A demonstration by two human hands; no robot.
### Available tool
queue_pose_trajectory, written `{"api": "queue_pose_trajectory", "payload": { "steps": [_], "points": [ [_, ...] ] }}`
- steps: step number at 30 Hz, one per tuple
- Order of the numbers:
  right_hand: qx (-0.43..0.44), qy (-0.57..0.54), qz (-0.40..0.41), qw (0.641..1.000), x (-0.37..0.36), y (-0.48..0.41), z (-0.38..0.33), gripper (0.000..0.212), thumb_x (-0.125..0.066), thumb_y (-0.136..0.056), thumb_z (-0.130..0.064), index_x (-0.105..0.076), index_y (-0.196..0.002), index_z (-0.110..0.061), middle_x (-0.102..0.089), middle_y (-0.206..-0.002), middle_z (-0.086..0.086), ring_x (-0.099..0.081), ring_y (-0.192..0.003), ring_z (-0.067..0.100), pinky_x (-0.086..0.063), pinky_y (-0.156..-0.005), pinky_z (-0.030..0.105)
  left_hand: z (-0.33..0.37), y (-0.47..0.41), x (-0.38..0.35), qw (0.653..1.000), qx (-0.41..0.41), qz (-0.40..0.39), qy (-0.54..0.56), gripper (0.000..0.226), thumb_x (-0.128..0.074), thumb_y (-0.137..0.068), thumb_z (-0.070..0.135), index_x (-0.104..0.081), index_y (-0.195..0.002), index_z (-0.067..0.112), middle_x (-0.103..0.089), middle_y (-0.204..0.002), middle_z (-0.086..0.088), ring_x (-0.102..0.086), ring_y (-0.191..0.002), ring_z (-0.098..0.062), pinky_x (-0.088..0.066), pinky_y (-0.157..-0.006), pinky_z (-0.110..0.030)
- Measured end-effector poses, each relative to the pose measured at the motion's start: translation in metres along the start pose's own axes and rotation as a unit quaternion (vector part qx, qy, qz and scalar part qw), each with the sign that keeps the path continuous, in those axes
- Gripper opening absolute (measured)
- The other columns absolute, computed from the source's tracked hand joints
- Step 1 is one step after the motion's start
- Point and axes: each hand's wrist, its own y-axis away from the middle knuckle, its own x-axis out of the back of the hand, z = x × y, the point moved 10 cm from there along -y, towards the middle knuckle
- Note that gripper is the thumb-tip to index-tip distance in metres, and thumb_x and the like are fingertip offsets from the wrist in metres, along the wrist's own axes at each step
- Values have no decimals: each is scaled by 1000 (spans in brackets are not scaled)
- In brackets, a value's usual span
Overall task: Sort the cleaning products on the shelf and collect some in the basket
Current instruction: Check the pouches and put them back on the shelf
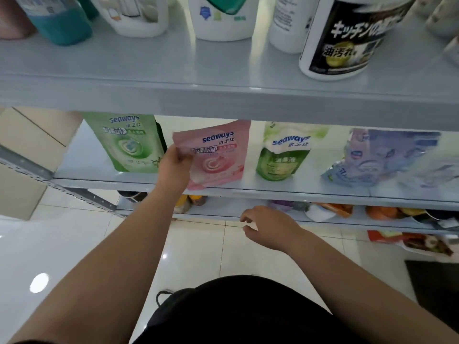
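One pink pouch (218, 155) is my step in hand: my left hand (173, 167) pinches its left edge at the front of the middle shelf (298, 192), beside the green pouch (129, 142). My right hand (268, 227) hovers lower, fingers (245, 217) loosely curled, holding nothing. Next, I judge, I should lift it clear; no basket shows.

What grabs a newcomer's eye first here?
The pink Seaways pouch, centre of the middle shelf, with the left hand gripping its left edge, between a green Seaways pouch and a green-and-white Seaways pouch. Next, the white canister with a black Japanese label, at the right front of the upper shelf. The right hand hangs empty, fingers loosely curled, below the middle shelf.
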Motion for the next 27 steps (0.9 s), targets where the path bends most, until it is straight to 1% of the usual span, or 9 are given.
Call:
{"api": "queue_pose_trajectory", "payload": {
  "steps": [4,8,11,13,16,18,20,23,27],
  "points": [
    [-20,-162,75,984,14,-6,15,59,-68,-92,-50,-50,-144,-29,-52,-139,-10,-52,-129,9,-41,-98,28,-4,44,26,999,23,45,4,21,-56,-96,20,-55,-77,30,-60,-76,9,-54,-62,2,-43,-45,-17],
    [-51,-370,29,927,10,-18,6,110,-89,-57,-69,-42,-149,-31,-47,-144,-18,-48,-130,6,-45,-103,34,-12,79,44,994,90,27,53,19,-57,-83,38,-68,-91,25,-74,-88,5,-70,-84,-18,-56,-71,-36],
    [-17,-534,-29,845,-2,-29,-17,75,-98,-51,-48,-71,-118,-27,-78,-114,1,-74,-106,24,-62,-86,45,-13,95,40,982,109,-30,152,16,-61,-90,33,-74,-97,28,-79,-96,3,-77,-90,-23,-61,-70,-36],
    [-22,-594,-7,804,-3,-32,-24,78,-101,-49,-48,-72,-116,-21,-79,-112,6,-74,-107,32,-60,-92,50,-18,97,41,963,123,-52,233,17,-59,-99,24,-75,-104,24,-79,-103,-3,-77,-92,-23,-61,-68,-34],
    [-50,-605,48,793,-1,-32,-30,85,-99,-50,-49,-69,-122,-17,-79,-112,5,-75,-104,29,-60,-93,49,-31,94,50,959,132,-83,237,18,-62,-100,29,-69,-114,21,-78,-107,0,-76,-90,-16,-59,-65,-27],
    [-77,-593,95,796,-2,-29,-40,71,-99,-57,-45,-71,-117,-19,-80,-105,3,-78,-94,22,-63,-79,40,-49,95,56,975,141,-107,135,26,-66,-90,45,-66,-106,24,-74,-100,4,-71,-83,-12,-52,-59,-21],
    [-97,-600,129,784,-4,-25,-55,43,-90,-77,-30,-70,-113,-21,-79,-108,6,-77,-87,18,-61,-68,33,-70,101,57,972,168,-134,92,39,-60,-80,56,-64,-102,24,-73,-103,3,-69,-89,-14,-57,-72,-32],
    [-50,-638,32,768,-13,-19,-105,22,-74,-95,-23,-68,-116,-24,-77,-115,2,-74,-92,20,-60,-70,34,-90,100,77,964,201,-135,107,57,-52,-76,65,-64,-114,24,-71,-116,-3,-68,-107,-26,-56,-96,-52],
    [38,-736,-92,670,-12,-5,-163,49,-80,-83,-43,-72,-123,-16,-71,-116,7,-70,-99,24,-60,-84,42,-109,96,98,954,224,-156,128,41,-53,-88,61,-72,-104,29,-76,-101,-4,-74,-93,-25,-63,-76,-44]
  ]
}}
